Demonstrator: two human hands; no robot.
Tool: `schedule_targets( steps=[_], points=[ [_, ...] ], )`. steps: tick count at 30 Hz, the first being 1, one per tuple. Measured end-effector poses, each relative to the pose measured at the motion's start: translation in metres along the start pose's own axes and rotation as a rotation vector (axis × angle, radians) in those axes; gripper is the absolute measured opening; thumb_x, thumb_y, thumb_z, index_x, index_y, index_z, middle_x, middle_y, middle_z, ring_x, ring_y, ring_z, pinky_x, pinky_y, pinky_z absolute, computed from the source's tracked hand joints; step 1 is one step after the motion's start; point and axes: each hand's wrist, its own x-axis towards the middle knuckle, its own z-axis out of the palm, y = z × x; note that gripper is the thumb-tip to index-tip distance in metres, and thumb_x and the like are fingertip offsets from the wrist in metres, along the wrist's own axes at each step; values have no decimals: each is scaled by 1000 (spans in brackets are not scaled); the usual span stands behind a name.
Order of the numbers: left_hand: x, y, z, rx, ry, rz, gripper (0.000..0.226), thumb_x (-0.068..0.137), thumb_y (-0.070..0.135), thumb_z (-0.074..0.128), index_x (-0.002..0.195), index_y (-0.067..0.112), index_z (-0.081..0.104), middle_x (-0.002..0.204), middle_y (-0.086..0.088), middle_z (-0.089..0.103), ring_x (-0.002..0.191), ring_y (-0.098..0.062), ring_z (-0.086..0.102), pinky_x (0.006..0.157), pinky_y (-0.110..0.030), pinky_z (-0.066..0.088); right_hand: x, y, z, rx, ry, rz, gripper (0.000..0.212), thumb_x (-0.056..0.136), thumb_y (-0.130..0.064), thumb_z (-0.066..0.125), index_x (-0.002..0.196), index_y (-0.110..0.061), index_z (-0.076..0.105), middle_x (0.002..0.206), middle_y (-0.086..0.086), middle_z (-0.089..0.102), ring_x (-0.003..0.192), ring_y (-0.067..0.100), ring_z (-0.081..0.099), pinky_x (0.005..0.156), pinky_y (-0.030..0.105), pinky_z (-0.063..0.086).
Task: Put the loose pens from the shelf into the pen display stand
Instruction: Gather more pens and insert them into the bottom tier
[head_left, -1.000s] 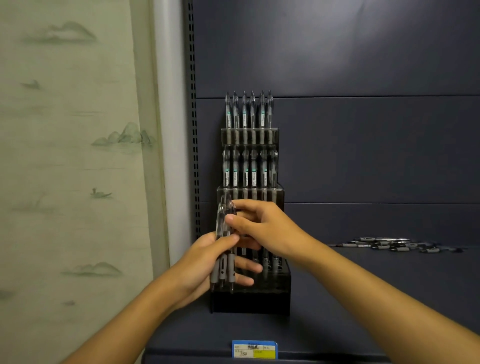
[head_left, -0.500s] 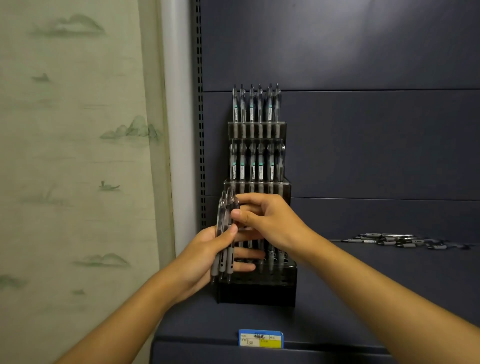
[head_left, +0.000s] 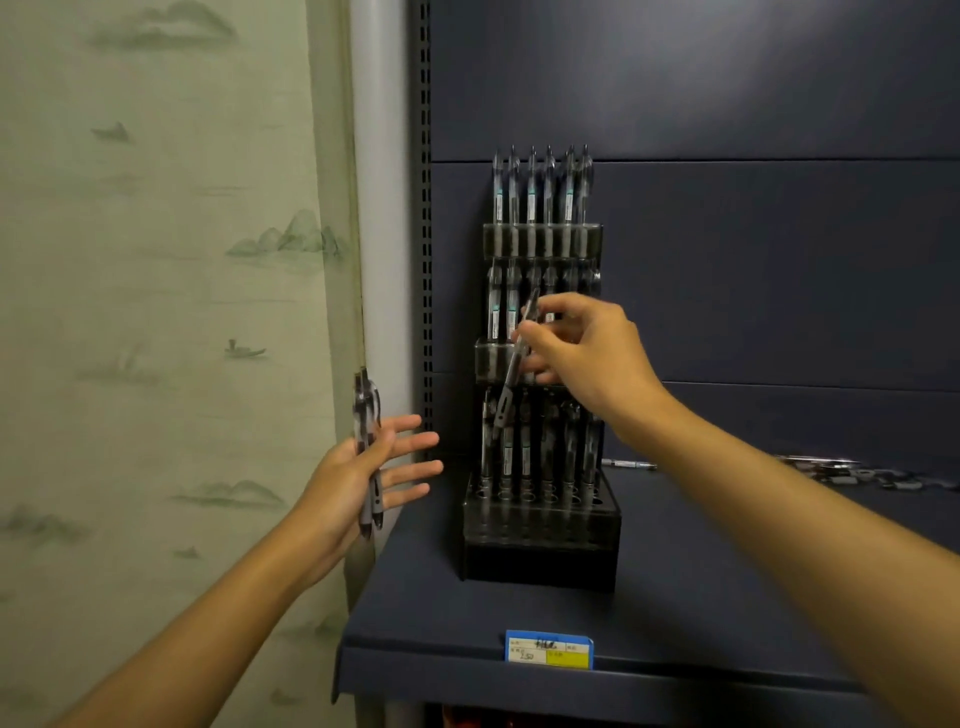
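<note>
The dark tiered pen display stand (head_left: 540, 551) stands on the shelf with rows of pens upright in it. My right hand (head_left: 587, 353) pinches a single pen (head_left: 514, 364), tilted, in front of the stand's middle tier. My left hand (head_left: 363, 478) is off to the left of the stand and holds a small bundle of pens (head_left: 368, 447) upright under its thumb, with the fingers stretched out. More loose pens (head_left: 852, 473) lie on the shelf at the far right.
The dark blue shelf (head_left: 675, 613) carries a blue and yellow price tag (head_left: 549, 649) on its front edge. A slotted upright (head_left: 426, 208) and a white post (head_left: 382, 208) border the shelf on the left, beside a wall with pale landscape wallpaper (head_left: 156, 260).
My hands have come apart. The right hand drew one pen out of the bundle and lifted it up to the stand's middle tier, while the left hand moved left with the others.
</note>
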Motion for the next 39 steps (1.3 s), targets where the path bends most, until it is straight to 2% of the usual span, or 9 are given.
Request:
schedule_targets(
  steps=[4,10,19,23,29,32,34,37,39],
  points=[
    [-2,-8,-10,3,29,-32,27,102,21,42,115,13,64,108,-10,75,86,-25,75,73,-33,61,-8,15,16,-128,-43,-31,34,95,-24,65,127,-14,61,97,0,73,72,5,73,70,25,62],
    [-2,-8,-11,69,7,-28,28,102,23,42,117,14,63,108,-10,74,88,-27,74,74,-33,61,-12,28,27,-148,-51,-5,35,95,-26,66,128,-14,61,94,-1,73,73,6,73,73,28,62],
    [-2,-5,1,136,-52,-8,28,101,24,42,117,15,63,104,-9,75,91,-29,73,74,-31,61,-31,44,41,-247,-156,0,23,90,-29,72,112,-20,68,84,-5,73,67,5,72,72,30,62],
    [-3,-3,4,126,-73,-1,28,102,23,42,117,13,63,103,-10,75,89,-28,73,74,-33,60,-33,52,43,-317,-157,23,23,86,-36,75,97,-24,60,76,-4,72,63,4,70,70,31,61],
    [-5,3,9,111,-152,34,39,88,33,50,119,13,63,106,-11,74,84,-25,73,70,-30,59,-33,36,33,-304,-141,2,27,85,-44,73,80,-20,63,70,-1,69,56,3,63,60,13,49],
    [-8,9,20,62,-212,50,38,88,31,49,118,11,62,102,-12,74,77,-24,71,66,-30,58,-32,10,32,-171,-133,-60,14,89,-39,70,90,-25,69,81,-7,69,75,1,62,67,9,47],
    [-9,12,31,49,-243,53,34,90,28,48,115,9,62,98,-11,75,76,-25,71,64,-29,58,-32,-4,35,-108,-213,-90,20,89,-36,71,106,-26,69,87,-10,71,84,2,64,74,9,50],
    [-11,17,42,81,-258,61,24,100,20,42,110,8,60,91,-7,75,78,-26,72,62,-30,57,-34,-13,42,-41,-318,-44,35,91,-37,68,124,-27,64,95,-15,71,96,4,67,84,26,59],
    [-12,18,45,96,-272,49,25,101,20,40,113,9,59,94,-8,75,83,-28,71,64,-31,58,-34,-12,43,-45,-320,-35,36,92,-36,67,127,-28,63,95,-15,73,97,4,69,90,36,58]
  ],
)
